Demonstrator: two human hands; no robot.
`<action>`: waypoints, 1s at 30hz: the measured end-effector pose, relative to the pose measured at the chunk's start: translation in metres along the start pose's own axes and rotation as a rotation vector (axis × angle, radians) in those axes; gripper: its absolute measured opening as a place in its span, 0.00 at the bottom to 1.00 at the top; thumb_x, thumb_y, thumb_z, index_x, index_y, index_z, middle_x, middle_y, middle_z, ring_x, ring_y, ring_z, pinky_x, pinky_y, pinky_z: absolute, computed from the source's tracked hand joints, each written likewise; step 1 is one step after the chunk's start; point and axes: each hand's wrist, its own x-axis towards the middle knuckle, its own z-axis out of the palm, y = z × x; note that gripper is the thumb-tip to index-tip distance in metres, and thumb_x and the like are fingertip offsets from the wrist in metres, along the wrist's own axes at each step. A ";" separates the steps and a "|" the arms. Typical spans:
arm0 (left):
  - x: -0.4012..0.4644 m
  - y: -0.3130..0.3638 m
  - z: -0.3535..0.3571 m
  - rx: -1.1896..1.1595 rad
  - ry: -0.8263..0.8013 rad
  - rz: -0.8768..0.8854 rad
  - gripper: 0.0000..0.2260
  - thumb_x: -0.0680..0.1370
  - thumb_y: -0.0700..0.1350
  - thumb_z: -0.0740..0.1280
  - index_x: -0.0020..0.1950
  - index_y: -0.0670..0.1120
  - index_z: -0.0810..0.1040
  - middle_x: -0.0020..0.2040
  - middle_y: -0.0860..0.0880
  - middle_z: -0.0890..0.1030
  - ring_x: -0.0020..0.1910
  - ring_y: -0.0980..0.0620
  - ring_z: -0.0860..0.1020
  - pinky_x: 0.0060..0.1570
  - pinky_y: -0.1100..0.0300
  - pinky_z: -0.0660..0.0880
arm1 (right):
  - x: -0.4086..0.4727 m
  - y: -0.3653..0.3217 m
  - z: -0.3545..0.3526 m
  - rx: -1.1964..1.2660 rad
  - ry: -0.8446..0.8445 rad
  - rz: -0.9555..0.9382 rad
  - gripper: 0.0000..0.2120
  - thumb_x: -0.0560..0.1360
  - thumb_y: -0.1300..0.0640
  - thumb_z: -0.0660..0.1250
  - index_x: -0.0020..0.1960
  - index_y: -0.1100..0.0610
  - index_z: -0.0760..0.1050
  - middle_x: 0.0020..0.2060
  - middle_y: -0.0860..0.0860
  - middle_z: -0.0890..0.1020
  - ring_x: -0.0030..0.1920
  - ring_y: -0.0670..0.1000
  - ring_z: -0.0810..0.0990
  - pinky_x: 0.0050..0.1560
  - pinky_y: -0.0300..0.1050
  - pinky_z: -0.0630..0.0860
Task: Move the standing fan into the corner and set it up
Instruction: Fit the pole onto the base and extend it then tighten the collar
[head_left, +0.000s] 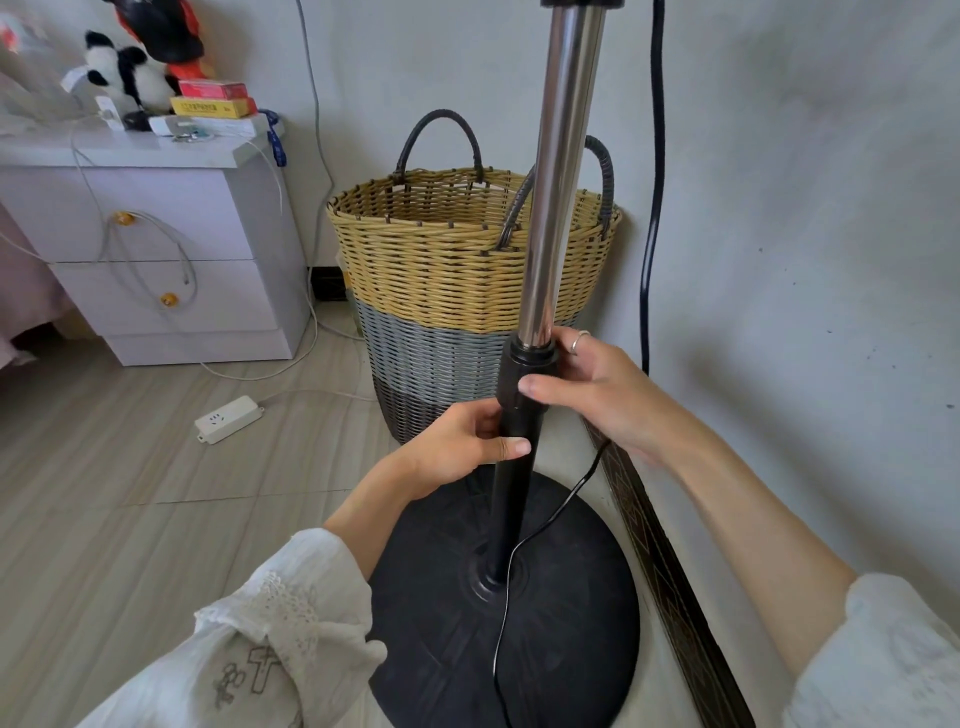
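Note:
The standing fan stands by the right wall on its round black base (571, 623). A chrome upper pole (563, 171) rises out of a black lower pole (511, 499) through a black collar (524, 379). My right hand (597, 389) grips the collar, thumb across its front. My left hand (462, 447) grips the black pole just below the collar. The fan head is out of view above. A thin black power cord (540, 530) trails down over the base.
A woven basket (441, 291) with dark handles stands right behind the fan in the corner. A lilac nightstand (156, 234) with toys and boxes is at left. A white power strip (228, 419) lies on the floor. A dark cable (655, 156) hangs on the wall.

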 end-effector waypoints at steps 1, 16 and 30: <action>0.000 0.000 0.000 -0.001 0.001 0.001 0.12 0.74 0.35 0.67 0.57 0.43 0.75 0.51 0.50 0.80 0.51 0.58 0.79 0.50 0.69 0.76 | 0.000 0.000 -0.002 0.000 0.023 -0.015 0.21 0.69 0.60 0.72 0.61 0.53 0.73 0.53 0.48 0.82 0.55 0.46 0.80 0.62 0.43 0.74; 0.000 -0.002 0.001 0.060 0.023 0.061 0.12 0.73 0.35 0.68 0.56 0.43 0.76 0.51 0.49 0.80 0.50 0.60 0.79 0.52 0.68 0.75 | 0.002 0.007 0.021 -0.159 0.323 -0.112 0.22 0.64 0.50 0.76 0.50 0.50 0.67 0.42 0.42 0.77 0.45 0.42 0.77 0.43 0.32 0.71; 0.000 -0.012 0.009 0.176 0.105 0.158 0.20 0.75 0.38 0.67 0.66 0.41 0.69 0.57 0.54 0.76 0.60 0.58 0.74 0.61 0.67 0.70 | 0.003 0.006 0.020 -0.310 0.304 -0.064 0.26 0.63 0.45 0.76 0.52 0.51 0.65 0.45 0.44 0.76 0.47 0.46 0.75 0.39 0.30 0.68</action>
